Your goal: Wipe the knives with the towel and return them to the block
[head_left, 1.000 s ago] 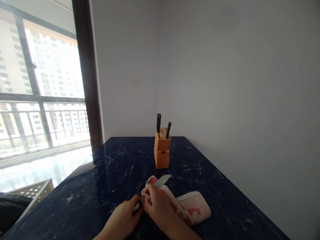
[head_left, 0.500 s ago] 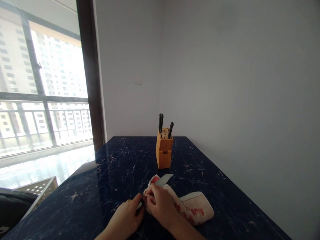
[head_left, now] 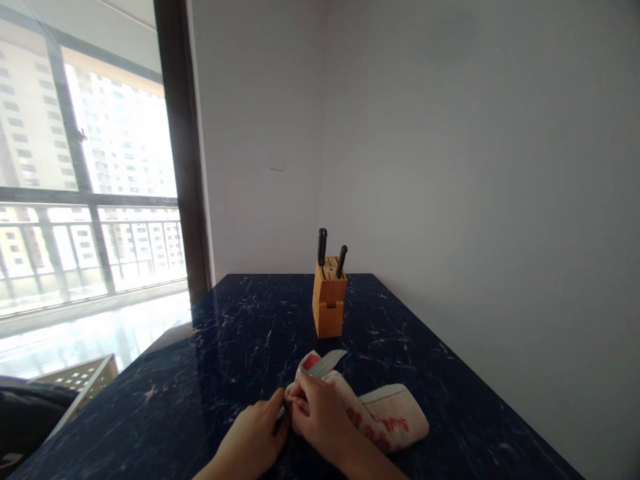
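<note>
A knife (head_left: 327, 363) lies across the front of the table, its blade angled up and to the right past my fingers. My left hand (head_left: 257, 430) is closed around its dark handle. My right hand (head_left: 320, 413) pinches a white cloth with red print (head_left: 397, 417) against the blade near the handle end. Part of the cloth is bunched under and behind my right hand; the rest lies folded on the table to the right. My fingers hide most of the handle and the lower blade.
Beyond the hands stands a wooden knife block (head_left: 329, 307) holding two black-handled knives (head_left: 323, 247). The dark blue marbled table (head_left: 240, 333) runs back to a grey wall. At the lower left are a light perforated chair or basket (head_left: 85, 383) and a dark object (head_left: 30, 413).
My right hand has slid slightly along the blade toward the handle, with the cloth in its fingers. My left hand stays on the handle, and the knife block stands where it was.
</note>
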Demonstrator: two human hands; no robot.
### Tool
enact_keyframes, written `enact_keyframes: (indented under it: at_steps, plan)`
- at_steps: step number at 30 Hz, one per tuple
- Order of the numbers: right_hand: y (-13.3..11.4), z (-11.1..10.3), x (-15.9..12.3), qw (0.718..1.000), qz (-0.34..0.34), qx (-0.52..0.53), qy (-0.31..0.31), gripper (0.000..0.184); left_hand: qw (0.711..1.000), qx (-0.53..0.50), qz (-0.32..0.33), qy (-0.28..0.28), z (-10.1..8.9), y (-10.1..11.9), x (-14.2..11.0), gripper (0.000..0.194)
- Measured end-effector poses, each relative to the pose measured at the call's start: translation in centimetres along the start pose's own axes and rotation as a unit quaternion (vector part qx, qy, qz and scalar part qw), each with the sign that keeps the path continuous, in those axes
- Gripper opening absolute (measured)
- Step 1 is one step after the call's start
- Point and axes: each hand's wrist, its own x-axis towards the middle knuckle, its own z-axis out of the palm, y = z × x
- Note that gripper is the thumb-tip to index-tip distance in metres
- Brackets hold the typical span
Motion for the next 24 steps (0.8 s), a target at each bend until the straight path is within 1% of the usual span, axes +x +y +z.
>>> enact_keyframes:
  at_steps: [3, 6, 8, 12, 14, 18, 20, 24]
  plan:
    - [-0.04, -0.12, -0.01, 1.000, 0.005, -0.002, -0.013, 0.015, 1.000, 0.002, -0.001, -0.003, -0.06, 0.06, 0.07, 0.022]
    - [-0.05, -0.25, -0.10, 0.999, -0.002, -0.014, -0.030, 0.019, 1.000, -0.007, -0.008, -0.008, -0.28, 0.24, -0.02, 0.019]
    - [-0.03, -0.16, -0.15, 0.999, -0.011, -0.021, -0.023, 0.020, 1.000, -0.007, -0.008, -0.011, -0.42, 0.36, -0.15, 0.019]
    - [0.02, 0.22, -0.15, 0.999, -0.018, -0.025, 0.020, 0.017, 1.000, 0.004, 0.007, -0.012, -0.56, 0.48, -0.35, 0.025]
    - [0.05, 0.27, -0.15, 0.999, -0.019, -0.023, 0.017, 0.017, 1.000, 0.001, 0.010, -0.013, -0.60, 0.52, -0.37, 0.024]
    - [0.13, 0.14, -0.29, 0.999, -0.023, -0.038, -0.008, 0.021, 1.000, -0.017, -0.007, -0.011, -0.63, 0.55, -0.28, 0.019]
    - [0.13, 0.14, -0.33, 0.999, -0.024, -0.044, -0.006, 0.021, 1.000, -0.023, -0.004, -0.008, -0.56, 0.49, -0.21, 0.019]
    - [0.14, 0.11, -0.07, 0.998, -0.020, -0.056, 0.018, 0.017, 1.000, -0.010, 0.016, -0.010, -0.26, 0.26, -0.14, 0.023]
